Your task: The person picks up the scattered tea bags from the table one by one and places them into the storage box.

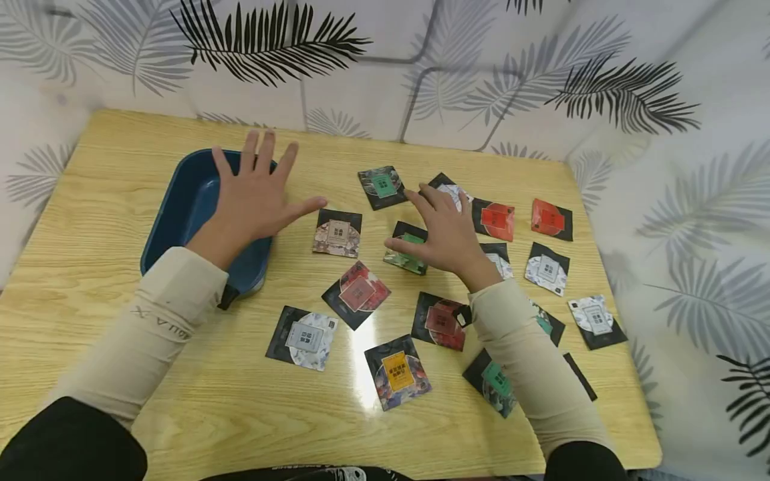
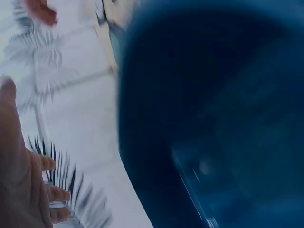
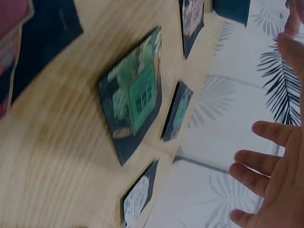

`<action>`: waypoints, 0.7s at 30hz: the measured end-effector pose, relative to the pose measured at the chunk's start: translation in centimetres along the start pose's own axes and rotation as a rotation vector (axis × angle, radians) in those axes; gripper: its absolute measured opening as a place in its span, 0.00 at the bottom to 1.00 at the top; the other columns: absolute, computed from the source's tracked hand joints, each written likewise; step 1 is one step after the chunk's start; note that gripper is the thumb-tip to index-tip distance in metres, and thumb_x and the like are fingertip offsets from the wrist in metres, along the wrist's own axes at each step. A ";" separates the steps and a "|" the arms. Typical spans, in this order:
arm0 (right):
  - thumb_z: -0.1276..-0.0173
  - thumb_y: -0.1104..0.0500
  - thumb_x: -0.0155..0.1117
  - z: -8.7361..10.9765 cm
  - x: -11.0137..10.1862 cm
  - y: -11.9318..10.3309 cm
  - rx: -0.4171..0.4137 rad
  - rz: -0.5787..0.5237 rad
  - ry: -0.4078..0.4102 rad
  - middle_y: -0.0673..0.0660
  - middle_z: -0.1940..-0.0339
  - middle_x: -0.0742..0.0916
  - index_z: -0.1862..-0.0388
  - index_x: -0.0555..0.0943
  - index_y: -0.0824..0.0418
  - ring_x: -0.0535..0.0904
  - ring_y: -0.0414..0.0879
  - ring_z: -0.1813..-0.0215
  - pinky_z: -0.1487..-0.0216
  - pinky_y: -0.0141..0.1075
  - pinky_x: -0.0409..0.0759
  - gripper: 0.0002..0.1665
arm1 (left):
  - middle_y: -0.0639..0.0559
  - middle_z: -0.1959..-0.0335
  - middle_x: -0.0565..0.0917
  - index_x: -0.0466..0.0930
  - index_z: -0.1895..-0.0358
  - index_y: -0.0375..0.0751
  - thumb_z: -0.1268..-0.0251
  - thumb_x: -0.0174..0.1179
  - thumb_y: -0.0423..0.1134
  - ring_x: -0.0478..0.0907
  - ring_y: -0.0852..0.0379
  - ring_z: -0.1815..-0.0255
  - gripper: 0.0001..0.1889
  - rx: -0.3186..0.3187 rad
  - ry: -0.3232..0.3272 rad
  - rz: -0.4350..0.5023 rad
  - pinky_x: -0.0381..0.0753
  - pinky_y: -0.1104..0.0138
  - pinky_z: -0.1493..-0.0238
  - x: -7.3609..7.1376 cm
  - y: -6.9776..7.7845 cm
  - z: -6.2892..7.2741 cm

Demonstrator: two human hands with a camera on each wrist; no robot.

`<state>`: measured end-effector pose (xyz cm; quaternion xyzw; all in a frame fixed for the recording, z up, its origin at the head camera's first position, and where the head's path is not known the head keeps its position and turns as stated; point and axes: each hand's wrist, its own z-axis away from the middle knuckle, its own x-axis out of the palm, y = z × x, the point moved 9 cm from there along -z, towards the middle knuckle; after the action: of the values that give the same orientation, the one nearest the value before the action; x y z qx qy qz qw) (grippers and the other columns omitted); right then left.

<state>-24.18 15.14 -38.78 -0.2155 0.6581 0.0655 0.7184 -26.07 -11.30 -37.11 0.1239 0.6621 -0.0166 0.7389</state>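
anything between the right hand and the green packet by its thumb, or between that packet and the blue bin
Nothing visible between the right hand and the green packet. Towards the blue bin, a beige-labelled packet lies between, and the left hand is over the bin.

Basin [image 1: 201, 197] to the left, packets [image 1: 356, 295] to the right

On the table [image 1: 90, 267], the basin stands toward the back left, with the left hand [image 1: 249, 200] over it. The packets lie spread from just right of the basin to near the table's right edge. The right hand [image 1: 442, 234] is above some toward the back, and the right sleeve [image 1: 529, 361] crosses over others nearer the front. Behind the table, and beyond both its sides, is a cloth [image 1: 361, 100]
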 end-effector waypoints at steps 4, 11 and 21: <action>0.41 0.27 0.62 -0.2 0.9 -1.5 -0.016 0.000 -0.024 0.59 0.23 0.69 0.23 0.64 0.51 0.63 0.57 0.22 0.26 0.64 0.54 0.53 | 0.36 0.17 0.35 0.37 0.18 0.50 0.37 0.36 0.79 0.29 0.34 0.16 0.52 -0.061 0.047 0.029 0.29 0.26 0.30 -1.1 -4.2 2.4; 0.39 0.27 0.61 -0.2 2.0 -2.9 -0.049 0.002 -0.060 0.60 0.30 0.77 0.26 0.69 0.54 0.76 0.59 0.34 0.33 0.60 0.69 0.49 | 0.31 0.19 0.39 0.41 0.19 0.43 0.35 0.30 0.78 0.35 0.30 0.18 0.52 -0.139 0.057 0.046 0.30 0.26 0.30 -0.6 -10.4 5.5; 0.34 0.38 0.64 -0.1 4.1 -4.8 -0.082 -0.123 -0.173 0.59 0.52 0.88 0.38 0.78 0.62 0.85 0.51 0.54 0.51 0.47 0.83 0.36 | 0.23 0.35 0.63 0.61 0.31 0.31 0.23 0.30 0.64 0.59 0.22 0.38 0.39 -0.220 0.077 0.063 0.56 0.31 0.44 2.3 -16.4 11.1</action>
<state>-21.94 10.03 -41.67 -0.2780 0.5758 0.0665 0.7660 -18.07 -29.14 -41.01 0.0635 0.6837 0.0842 0.7221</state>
